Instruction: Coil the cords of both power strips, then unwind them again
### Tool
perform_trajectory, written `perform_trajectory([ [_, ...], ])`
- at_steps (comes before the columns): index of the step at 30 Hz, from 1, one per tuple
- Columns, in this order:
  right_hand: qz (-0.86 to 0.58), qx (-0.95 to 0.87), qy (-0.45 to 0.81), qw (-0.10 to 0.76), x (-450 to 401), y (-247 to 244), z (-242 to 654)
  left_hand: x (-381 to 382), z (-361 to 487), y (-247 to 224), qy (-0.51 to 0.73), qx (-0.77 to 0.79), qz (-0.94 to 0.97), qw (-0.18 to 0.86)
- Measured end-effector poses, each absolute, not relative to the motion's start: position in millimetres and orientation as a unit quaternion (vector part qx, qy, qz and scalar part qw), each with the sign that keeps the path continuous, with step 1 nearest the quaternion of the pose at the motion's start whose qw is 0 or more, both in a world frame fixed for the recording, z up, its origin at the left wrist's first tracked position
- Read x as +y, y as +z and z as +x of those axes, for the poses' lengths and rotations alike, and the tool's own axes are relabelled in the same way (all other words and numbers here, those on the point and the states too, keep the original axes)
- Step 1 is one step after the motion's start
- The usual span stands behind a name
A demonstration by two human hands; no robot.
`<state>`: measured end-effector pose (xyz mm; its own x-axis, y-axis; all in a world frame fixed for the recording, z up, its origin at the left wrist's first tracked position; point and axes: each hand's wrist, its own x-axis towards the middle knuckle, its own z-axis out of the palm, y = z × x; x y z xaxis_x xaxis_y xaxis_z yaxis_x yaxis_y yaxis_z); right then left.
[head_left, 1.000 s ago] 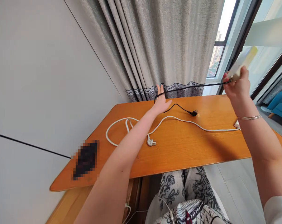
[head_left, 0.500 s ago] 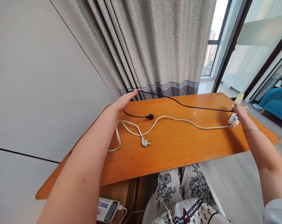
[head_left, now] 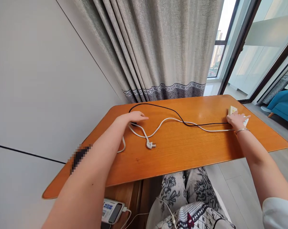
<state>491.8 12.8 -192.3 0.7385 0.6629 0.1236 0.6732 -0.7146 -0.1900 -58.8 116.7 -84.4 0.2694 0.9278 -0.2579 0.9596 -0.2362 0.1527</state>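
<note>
Hands flat on black cable [head_left: 172, 111] ends, wooden table [head_left: 182, 149].

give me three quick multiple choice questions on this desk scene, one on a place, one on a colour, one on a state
1. Where does the white plug lie?
A. on the wooden desk
B. on the floor
C. in the right hand

2. What colour is the cable running from the left hand to the right hand?
A. red
B. black
C. white

3. How is the left hand?
A. raised above the desk
B. resting flat on the desk
C. gripping the curtain

Answers: 1 A, it lies loose on the desk; 2 B, the dark cable arcs between both hands; 3 B, palm down on the desk.
</note>
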Motion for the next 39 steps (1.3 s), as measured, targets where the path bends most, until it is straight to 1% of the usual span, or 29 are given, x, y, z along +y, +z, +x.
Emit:
perform_trajectory([
  [2, -0.931, -0.354, -0.043, 0.078, 15.8, -198.4, 491.7, 104.7, -44.6, -83.9, -0.102, 0.561, 0.815, 0.106],
  [4, -0.93, -0.36, -0.06, 0.05, 16.8, -199.7, 490.1, 89.2, -28.6, -82.9, -0.111, 0.532, 0.838, 0.056],
  [6, -0.92, -0.382, -0.079, 0.035, 17.5, -194.8, 484.4, 73.8, -11.9, -83.8, -0.079, 0.507, 0.858, 0.018],
  [10, -0.862, -0.489, -0.127, 0.041, 29.0, -169.9, 442.8, 60.4, 19.9, -97.7, 0.061, 0.421, 0.903, -0.059],
  [11, -0.839, -0.528, -0.122, 0.047, 34.5, -163.1, 424.1, 62.3, 26.8, -103.5, 0.076, 0.406, 0.907, -0.081],
  [13, -0.801, -0.587, -0.106, 0.053, 46.3, -152.6, 378.9, 71.2, 38.0, -116.2, 0.062, 0.409, 0.904, -0.108],
  [16, -0.691, -0.721, 0.016, 0.047, 59.5, -148.8, 306.8, 89.4, 47.0, -132.9, -0.007, 0.471, 0.877, -0.089],
  [17, -0.677, -0.733, 0.059, 0.033, 61.7, -150.6, 285.9, 94.6, 48.0, -136.8, -0.027, 0.489, 0.869, -0.076],
  [20, -0.676, -0.73, 0.102, 0.005, 63.5, -159.6, 243.0, 103.4, 47.5, -143.2, -0.059, 0.536, 0.841, -0.038],
  [24, -0.68, -0.721, 0.131, -0.022, 59.9, -162.7, 230.7, 102.0, 45.8, -142.1, -0.053, 0.61, 0.791, 0.014],
  [27, -0.653, -0.738, 0.166, -0.042, 53.8, -150.4, 238.0, 99.0, 43.5, -135.9, -0.038, 0.628, 0.776, 0.047],
  [29, -0.639, -0.747, 0.177, -0.039, 48.9, -136.6, 244.3, 98.6, 39.1, -128.1, -0.035, 0.62, 0.781, 0.067],
  [31, -0.636, -0.75, 0.179, -0.018, 45.2, -120.1, 251.4, 99.7, 32.3, -116.3, -0.004, 0.608, 0.79, 0.072],
  [32, -0.638, -0.749, 0.177, -0.001, 44.0, -111.3, 255.5, 100.5, 28.5, -108.9, 0.037, 0.605, 0.792, 0.074],
  [34, -0.646, -0.743, 0.172, 0.039, 43.1, -93.3, 264.4, 100.9, 21.8, -91.2, 0.171, 0.59, 0.782, 0.103],
  [35, -0.647, -0.735, 0.19, 0.076, 42.9, -84.3, 268.8, 99.9, 19.9, -81.3, 0.251, 0.571, 0.77, 0.135],
  [37, -0.625, -0.71, 0.27, 0.178, 41.9, -66.0, 275.6, 94.4, 20.4, -59.7, 0.392, 0.511, 0.732, 0.223],
  [39, -0.552, -0.69, 0.362, 0.296, 38.6, -47.6, 277.2, 84.2, 26.8, -37.4, 0.485, 0.443, 0.687, 0.312],
])
